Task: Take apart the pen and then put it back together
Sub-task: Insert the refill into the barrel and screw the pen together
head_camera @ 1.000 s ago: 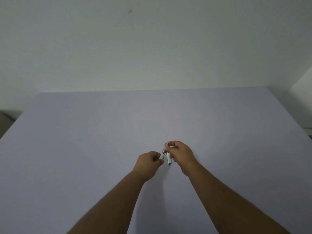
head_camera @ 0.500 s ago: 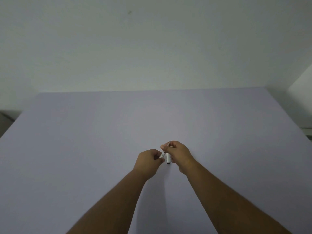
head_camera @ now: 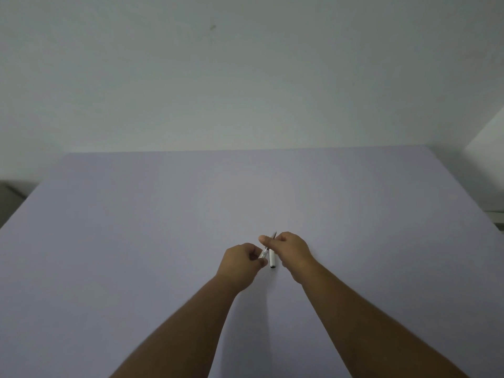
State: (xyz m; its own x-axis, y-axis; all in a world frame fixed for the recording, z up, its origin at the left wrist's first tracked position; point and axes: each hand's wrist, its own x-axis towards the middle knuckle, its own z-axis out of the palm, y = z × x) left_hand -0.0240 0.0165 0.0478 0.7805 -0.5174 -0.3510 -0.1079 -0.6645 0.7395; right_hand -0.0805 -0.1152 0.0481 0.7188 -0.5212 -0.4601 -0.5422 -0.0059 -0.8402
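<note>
Above the lilac table, the left hand is pinching a small white pen piece and the right hand is gripping the white barrel, so the pen seems apart, reassembly remaining.

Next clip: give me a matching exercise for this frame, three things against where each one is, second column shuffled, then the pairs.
Things:
1. left hand
2. right hand
3. table

Places or states:
A. lavender, under both hands
B. pinches the slanted clear pen piece
C. holds the white pen tube, dark end hanging down

Pairs: 1-B, 2-C, 3-A
</note>
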